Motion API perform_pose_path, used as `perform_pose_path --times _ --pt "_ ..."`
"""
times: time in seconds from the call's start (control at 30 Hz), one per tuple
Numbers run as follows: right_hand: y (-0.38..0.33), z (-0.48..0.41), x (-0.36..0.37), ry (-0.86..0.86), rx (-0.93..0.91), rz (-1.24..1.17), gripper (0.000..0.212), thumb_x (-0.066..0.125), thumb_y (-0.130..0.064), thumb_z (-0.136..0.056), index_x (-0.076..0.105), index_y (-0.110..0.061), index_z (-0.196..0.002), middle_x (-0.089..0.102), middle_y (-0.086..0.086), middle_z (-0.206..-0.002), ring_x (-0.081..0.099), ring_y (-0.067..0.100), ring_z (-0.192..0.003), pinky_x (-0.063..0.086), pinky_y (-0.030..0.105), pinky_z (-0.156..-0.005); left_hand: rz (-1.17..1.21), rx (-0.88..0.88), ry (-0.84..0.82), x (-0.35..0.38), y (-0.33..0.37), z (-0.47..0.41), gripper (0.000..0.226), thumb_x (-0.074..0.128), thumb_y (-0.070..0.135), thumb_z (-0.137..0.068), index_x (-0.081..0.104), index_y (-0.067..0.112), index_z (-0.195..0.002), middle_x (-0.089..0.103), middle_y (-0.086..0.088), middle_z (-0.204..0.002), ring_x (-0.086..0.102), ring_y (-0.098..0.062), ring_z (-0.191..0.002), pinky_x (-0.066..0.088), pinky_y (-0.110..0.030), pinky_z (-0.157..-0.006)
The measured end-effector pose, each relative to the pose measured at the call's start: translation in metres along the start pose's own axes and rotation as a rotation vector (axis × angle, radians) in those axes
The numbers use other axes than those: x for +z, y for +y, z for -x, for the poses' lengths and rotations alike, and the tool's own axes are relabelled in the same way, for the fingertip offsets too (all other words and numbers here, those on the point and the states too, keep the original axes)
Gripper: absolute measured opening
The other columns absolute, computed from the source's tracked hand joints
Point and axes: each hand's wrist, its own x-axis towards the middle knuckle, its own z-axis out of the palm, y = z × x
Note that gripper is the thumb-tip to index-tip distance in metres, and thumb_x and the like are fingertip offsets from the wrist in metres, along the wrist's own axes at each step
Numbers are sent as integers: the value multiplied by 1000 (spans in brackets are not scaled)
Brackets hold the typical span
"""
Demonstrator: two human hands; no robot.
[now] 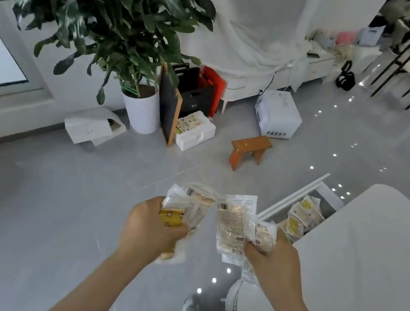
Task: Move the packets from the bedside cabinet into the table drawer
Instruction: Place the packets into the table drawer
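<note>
My left hand [150, 229] grips a bunch of packets [193, 206], clear ones and a yellow printed one, held up over the grey floor. My right hand [272, 262] grips another bunch of clear packets [232, 224] with printed labels. Just right of them the white table's drawer [295, 193] stands pulled open, with several yellow and white packets [302, 217] lying inside. The white tabletop [368, 255] covers the drawer's rear part. The bedside cabinet is not in view.
A small orange stool [250, 149] stands on the floor ahead. Beyond it are a white appliance box [278, 114], a white foam box [196, 130], a framed board [168, 106] and a potted plant [142, 108]. A white bed [257, 65] lies at the back.
</note>
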Motion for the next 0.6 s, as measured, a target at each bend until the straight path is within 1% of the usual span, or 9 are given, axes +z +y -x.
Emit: perform_pose_path --times 0.07,0.13,0.23,0.33,0.4,0.5,0.53,0.6 --pt "-4 -18 5 10 40 -10 17 71 -19 -81 59 -24 -92 66 -4 -87 67 20 -82 50 20 -58 6 12 -35 4 2 -26 25 75 22 -62 51 23 -57 51 14 -44 47 -3 -39 33 -15 -39" --pt "-4 -40 11 19 87 -18 16 70 -21 -82 61 -23 -95 67 -4 -90 67 20 -83 52 21 -60 2 21 -54 10 7 -55 24 76 23 -61 53 24 -58 53 14 -45 48 -3 -41 36 -18 -43" --pt "-5 -78 17 38 145 -25 23 70 -20 -81 68 -15 -103 72 -2 -93 68 17 -81 56 27 -64 -24 47 -77 20 21 -97 22 77 24 -61 55 25 -59 56 14 -48 51 -3 -44 36 -17 -44" --pt "-7 -116 17 49 189 -36 22 68 -22 -80 68 -16 -102 71 -3 -89 67 18 -80 58 37 -70 -54 60 -107 29 38 -139 20 78 25 -60 58 26 -64 59 10 -54 55 -5 -50 39 -20 -48" --pt "-13 -137 14 51 234 -69 21 69 -24 -80 68 -19 -101 69 -6 -86 67 19 -81 58 40 -72 -69 63 -124 34 52 -164 20 78 26 -60 59 27 -66 59 10 -56 55 -7 -52 39 -20 -49" --pt "-15 -170 12 64 263 -60 23 69 -25 -79 68 -21 -101 70 -5 -87 68 18 -81 58 39 -71 -88 73 -141 43 69 -199 19 77 27 -62 59 27 -66 58 10 -54 55 -6 -50 38 -19 -48" --pt "-16 -180 11 73 272 -63 21 69 -23 -79 67 -22 -100 70 -5 -86 67 17 -79 58 38 -70 -93 78 -154 45 73 -210 18 77 26 -62 59 27 -66 58 10 -54 55 -5 -49 38 -19 -47" --pt "-19 -196 11 99 298 -81 16 70 -21 -78 64 -30 -90 66 -10 -79 65 13 -75 57 36 -68 -112 88 -189 50 80 -233 18 78 26 -62 61 26 -68 60 9 -55 57 -6 -50 40 -19 -46"
